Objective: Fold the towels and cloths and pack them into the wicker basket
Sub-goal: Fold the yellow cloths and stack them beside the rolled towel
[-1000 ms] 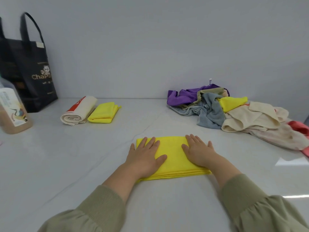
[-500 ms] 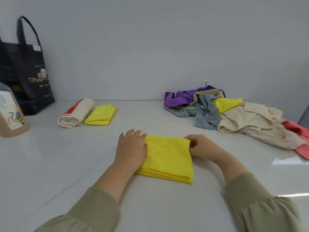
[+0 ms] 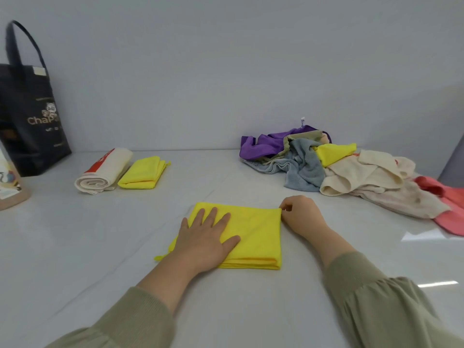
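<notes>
At the bottom of the frame two olive-green sleeves reach forward over the pale, glossy surface. Just beyond them, in the lower centre, lies a folded yellow cloth, roughly square, its stacked layers showing along the near edge. The left hand lies flat on the cloth's left half, fingers spread and released, palm pressing down. The right hand sits at the cloth's far right corner, fingers curled, thumb and fingertips pinching the corner's edge.

Farther back on the left, a rolled cream towel with a red stripe lies touching a second folded yellow cloth. At the far left edge stands a tan container with a printed label, only partly in view, and behind it a black tote bag stands against the wall.

In the right middle distance a heap of unfolded cloths sprawls across the surface: purple and grey at its left, a yellow piece on top, cream towels in the middle, and a pink one trailing to the right edge of the frame.
</notes>
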`<control>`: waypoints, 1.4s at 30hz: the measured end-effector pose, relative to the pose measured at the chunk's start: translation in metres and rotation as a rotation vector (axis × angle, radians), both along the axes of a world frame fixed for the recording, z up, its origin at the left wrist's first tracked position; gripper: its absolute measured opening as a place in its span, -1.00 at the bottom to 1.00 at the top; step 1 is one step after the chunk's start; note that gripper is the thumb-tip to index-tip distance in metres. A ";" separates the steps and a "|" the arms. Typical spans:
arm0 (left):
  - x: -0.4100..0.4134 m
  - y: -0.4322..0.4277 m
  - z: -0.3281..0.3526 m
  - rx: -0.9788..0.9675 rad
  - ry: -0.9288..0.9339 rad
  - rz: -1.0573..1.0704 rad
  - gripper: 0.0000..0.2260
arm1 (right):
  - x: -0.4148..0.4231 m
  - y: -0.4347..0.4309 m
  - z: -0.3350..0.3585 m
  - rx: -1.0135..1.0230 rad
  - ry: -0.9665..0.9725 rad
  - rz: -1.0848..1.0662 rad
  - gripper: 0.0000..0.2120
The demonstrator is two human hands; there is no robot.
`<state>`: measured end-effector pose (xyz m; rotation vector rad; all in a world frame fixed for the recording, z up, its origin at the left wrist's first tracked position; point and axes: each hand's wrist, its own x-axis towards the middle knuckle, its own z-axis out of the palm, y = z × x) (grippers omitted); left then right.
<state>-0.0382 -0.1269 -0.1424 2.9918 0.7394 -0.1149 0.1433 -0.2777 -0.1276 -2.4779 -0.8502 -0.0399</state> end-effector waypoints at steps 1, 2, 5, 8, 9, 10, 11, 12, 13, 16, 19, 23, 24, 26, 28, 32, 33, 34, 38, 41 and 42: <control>0.000 -0.001 0.000 0.002 0.000 0.002 -0.39 | 0.001 -0.001 0.000 -0.033 -0.001 -0.012 -0.84; 0.000 -0.002 0.000 -0.001 -0.003 0.004 -0.39 | 0.001 -0.003 0.000 -0.058 -0.006 -0.028 -0.82; 0.000 -0.004 0.000 -0.010 0.002 0.024 -0.40 | -0.005 -0.005 0.008 0.047 -0.101 -0.105 -0.71; 0.001 -0.005 0.000 -0.001 0.021 0.050 -0.39 | -0.038 0.002 0.018 0.176 -0.162 -0.034 -0.63; 0.001 -0.006 0.000 -0.001 0.022 0.057 -0.39 | -0.051 0.007 0.016 0.075 -0.170 0.040 -0.60; 0.002 -0.006 0.000 -0.004 0.020 0.063 -0.39 | -0.063 0.013 0.009 -0.083 -0.164 0.109 -0.55; 0.002 -0.006 0.000 -0.007 0.014 0.068 -0.39 | -0.072 0.017 0.000 -0.255 -0.135 0.157 -0.50; 0.003 -0.006 0.000 -0.011 0.003 0.073 -0.39 | -0.076 0.019 -0.007 -0.402 -0.083 0.171 -0.45; 0.002 -0.005 0.000 -0.020 -0.012 0.078 -0.40 | -0.076 0.020 -0.011 -0.499 -0.046 0.171 -0.43; -0.003 0.005 0.001 -0.087 -0.090 0.111 -0.48 | -0.070 0.018 -0.010 -0.567 -0.029 0.195 -0.41; -0.009 0.012 0.008 -0.057 -0.160 0.109 -0.53 | -0.058 0.015 -0.003 -0.609 -0.040 0.189 -0.37; -0.011 0.009 0.021 0.023 -0.242 0.064 -0.57 | -0.034 0.010 0.004 -0.619 -0.134 -0.057 -0.28; -0.012 0.007 0.025 -0.083 -0.305 0.046 -0.56 | -0.029 0.009 0.006 -0.603 -0.154 -0.113 -0.27; -0.016 0.002 0.031 -0.434 -0.437 0.014 -0.62 | -0.026 0.009 0.008 -0.545 -0.212 -0.184 -0.28; -0.018 0.005 0.034 -0.592 -0.559 -0.009 -0.77 | -0.029 0.011 0.009 -0.474 -0.323 -0.204 -0.35; -0.016 0.026 0.024 -0.510 -0.821 0.147 -0.75 | -0.043 0.019 0.010 -0.306 -0.348 -0.045 -0.45; -0.014 0.029 0.021 -0.513 -0.838 0.178 -0.76 | -0.050 0.022 0.009 -0.273 -0.322 0.011 -0.48; -0.014 0.030 0.019 -0.521 -0.845 0.172 -0.76 | -0.057 0.025 0.007 -0.252 -0.285 0.066 -0.49; -0.005 0.028 0.004 -0.373 -0.453 -0.187 -0.52 | -0.070 0.033 -0.008 -0.436 -0.127 0.241 -0.44; -0.002 0.026 -0.007 -0.144 -0.082 -0.233 -0.55 | -0.058 0.026 -0.010 -0.533 -0.066 0.219 -0.43; -0.003 0.025 -0.007 -0.130 -0.080 -0.220 -0.55 | -0.054 0.023 -0.009 -0.550 -0.053 0.196 -0.42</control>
